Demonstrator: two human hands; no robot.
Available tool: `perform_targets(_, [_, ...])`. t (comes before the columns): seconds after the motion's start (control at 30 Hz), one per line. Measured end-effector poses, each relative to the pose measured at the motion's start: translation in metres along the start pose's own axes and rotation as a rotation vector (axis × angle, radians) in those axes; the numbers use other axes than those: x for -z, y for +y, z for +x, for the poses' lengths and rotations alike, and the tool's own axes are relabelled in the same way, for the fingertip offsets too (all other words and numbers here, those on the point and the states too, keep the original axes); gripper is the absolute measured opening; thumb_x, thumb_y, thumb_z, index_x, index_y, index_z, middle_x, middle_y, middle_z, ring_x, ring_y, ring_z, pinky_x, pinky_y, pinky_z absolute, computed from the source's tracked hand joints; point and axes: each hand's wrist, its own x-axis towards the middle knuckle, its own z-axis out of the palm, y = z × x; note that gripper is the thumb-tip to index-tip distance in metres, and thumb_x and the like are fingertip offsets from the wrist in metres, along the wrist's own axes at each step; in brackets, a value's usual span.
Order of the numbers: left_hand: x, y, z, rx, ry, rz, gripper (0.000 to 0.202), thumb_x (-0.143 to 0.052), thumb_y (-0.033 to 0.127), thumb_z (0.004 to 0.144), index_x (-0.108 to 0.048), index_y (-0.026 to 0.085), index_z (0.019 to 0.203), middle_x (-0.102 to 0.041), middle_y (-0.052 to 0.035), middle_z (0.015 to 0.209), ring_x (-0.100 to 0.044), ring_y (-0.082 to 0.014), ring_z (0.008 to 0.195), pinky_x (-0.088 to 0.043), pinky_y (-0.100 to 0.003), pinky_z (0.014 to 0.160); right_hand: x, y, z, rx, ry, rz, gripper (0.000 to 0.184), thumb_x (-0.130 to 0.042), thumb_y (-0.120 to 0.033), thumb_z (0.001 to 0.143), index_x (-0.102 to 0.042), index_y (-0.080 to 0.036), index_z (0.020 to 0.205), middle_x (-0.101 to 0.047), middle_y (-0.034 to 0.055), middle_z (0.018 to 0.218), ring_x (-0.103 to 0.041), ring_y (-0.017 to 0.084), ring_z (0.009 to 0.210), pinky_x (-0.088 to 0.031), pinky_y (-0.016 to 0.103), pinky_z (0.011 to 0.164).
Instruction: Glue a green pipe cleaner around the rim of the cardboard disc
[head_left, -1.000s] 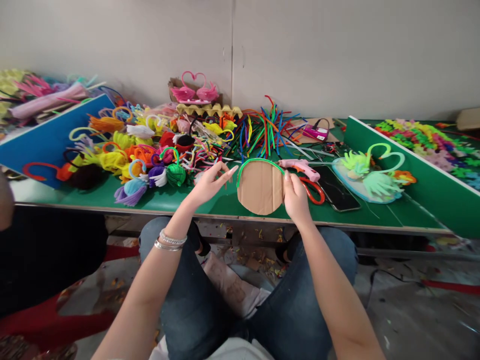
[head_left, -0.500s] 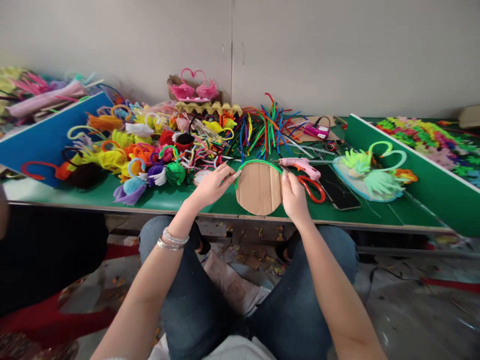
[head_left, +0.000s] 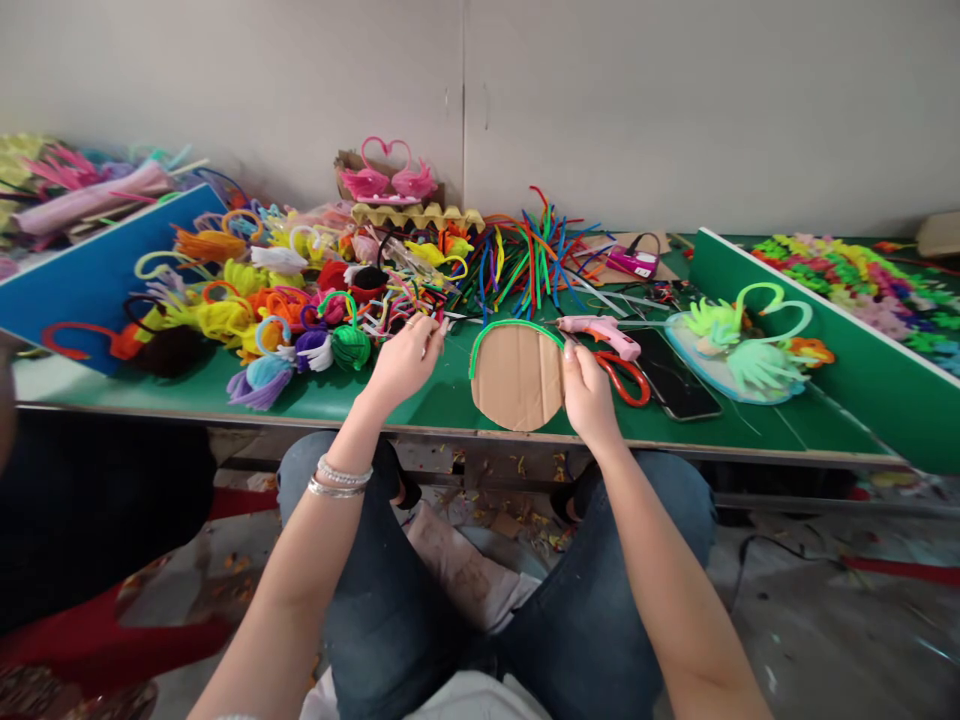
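Note:
My right hand (head_left: 587, 390) grips the right edge of a round cardboard disc (head_left: 517, 385), thumb on its face. A green pipe cleaner (head_left: 510, 324) runs along the disc's upper rim, from the left side over to my right thumb. My left hand (head_left: 407, 358) is apart from the disc, to its left, beside a heap of short cut pipe-cleaner pieces (head_left: 409, 290). Its fingers are curled together; what they hold, if anything, I cannot make out. Just right of the disc lie a pink glue gun (head_left: 604, 332) and red-handled scissors (head_left: 628, 380).
Pipe-cleaner swans (head_left: 262, 375) crowd the left, before a blue board (head_left: 112, 290). Behind lie long pipe cleaners (head_left: 536, 260) and a pink swan pair (head_left: 390, 182). A phone (head_left: 679, 375), green swans on a base (head_left: 765, 375) and a green board (head_left: 825, 350) stand right.
My left hand has let go of the green pipe cleaner at the disc's left rim and moved left. My right hand and the disc have stayed in place.

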Motion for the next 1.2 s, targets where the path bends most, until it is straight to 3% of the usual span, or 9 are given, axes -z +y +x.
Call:
perform_targets(0.23, [0.038,-0.039,0.009,0.390,0.579,-0.092,0.035,-0.040,0.029,0.093,-0.042,0.018,0.061,-0.046,0.0016,0.059,-0.046,-0.0113,0.059,-0.036,-0.024,0.063,0.001,0.000,0.001,0.010,0.013,-0.020,0.037,-0.030,-0.053,0.090,-0.042,-0.024,0.070,-0.049,0.0008,0.062,-0.051,0.020,0.069,-0.039,0.034,0.069])
perform_targets(0.3, [0.050,-0.047,0.010,0.487,0.743,-0.319,0.037,-0.039,0.028,0.094,-0.041,0.017,0.059,-0.045,0.0037,0.055,-0.043,-0.0081,0.052,-0.035,-0.022,0.058,0.002,0.000,0.001,0.008,0.007,-0.018,0.035,-0.030,-0.051,0.090,-0.043,-0.024,0.071,-0.049,0.0010,0.062,-0.052,0.021,0.071,-0.039,0.035,0.070])
perform_targets(0.4, [0.065,-0.047,0.012,0.602,0.896,-0.876,0.032,-0.036,0.027,0.096,-0.042,0.017,0.066,-0.056,0.0032,0.063,-0.055,-0.0069,0.058,-0.041,-0.019,0.056,0.003,0.000,0.001,-0.003,0.000,-0.031,0.034,-0.030,-0.050,0.090,-0.041,-0.024,0.070,-0.048,0.0008,0.062,-0.051,0.020,0.069,-0.038,0.034,0.068])
perform_targets(0.5, [0.074,-0.035,0.011,0.606,0.677,-1.353,0.027,-0.032,0.020,0.096,-0.041,0.018,0.071,-0.065,0.0032,0.072,-0.063,-0.0071,0.065,-0.049,-0.021,0.062,0.003,0.000,0.001,-0.002,0.007,-0.039,0.035,-0.030,-0.051,0.090,-0.039,-0.024,0.069,-0.047,0.0002,0.061,-0.048,0.019,0.064,-0.036,0.032,0.064])
perform_targets(0.6, [0.075,-0.021,0.007,0.614,0.329,-1.482,0.026,-0.032,0.015,0.094,-0.044,0.019,0.072,-0.050,0.0088,0.047,-0.041,-0.0012,0.031,-0.035,-0.011,0.037,0.003,0.000,0.001,0.002,0.004,-0.036,0.034,-0.030,-0.050,0.090,-0.039,-0.024,0.069,-0.046,-0.0002,0.060,-0.047,0.018,0.063,-0.036,0.032,0.064])
perform_targets(0.7, [0.067,-0.011,0.002,0.504,-0.143,-1.318,0.023,-0.046,0.026,0.092,-0.046,0.018,0.071,-0.035,0.0120,0.037,-0.016,0.0004,0.021,-0.013,-0.013,0.026,0.004,-0.001,0.001,-0.007,-0.006,-0.036,0.032,-0.030,-0.048,0.090,-0.038,-0.024,0.070,-0.047,0.0000,0.061,-0.046,0.018,0.063,-0.036,0.032,0.065])
perform_targets(0.87, [0.040,0.000,-0.003,0.344,-0.634,-0.799,0.026,-0.053,0.043,0.087,-0.048,0.019,0.080,-0.050,0.0065,0.043,-0.029,-0.0028,0.023,-0.012,-0.015,0.026,0.004,0.000,0.002,-0.006,-0.005,-0.025,0.032,-0.029,-0.048,0.089,-0.038,-0.024,0.070,-0.047,0.0002,0.062,-0.045,0.018,0.063,-0.035,0.032,0.064])
perform_targets(0.97, [0.025,0.007,-0.002,0.313,-0.610,-0.700,0.029,-0.056,0.045,0.084,-0.047,0.021,0.098,-0.052,0.0071,0.048,-0.032,-0.0046,0.026,-0.017,-0.017,0.027,0.004,0.000,0.002,-0.005,-0.001,-0.023,0.033,-0.029,-0.049,0.089,-0.038,-0.024,0.070,-0.047,0.0003,0.064,-0.044,0.018,0.062,-0.034,0.032,0.064])
perform_targets(1.2, [0.011,0.005,-0.003,0.320,-0.486,-0.746,0.046,-0.040,0.054,0.090,-0.048,0.019,0.119,-0.031,0.0110,0.039,-0.023,-0.0052,0.028,-0.015,-0.018,0.032,0.004,-0.001,0.002,0.002,0.019,-0.004,0.038,-0.030,-0.054,0.090,-0.037,-0.024,0.067,-0.044,-0.0010,0.061,-0.043,0.017,0.061,-0.034,0.031,0.063])
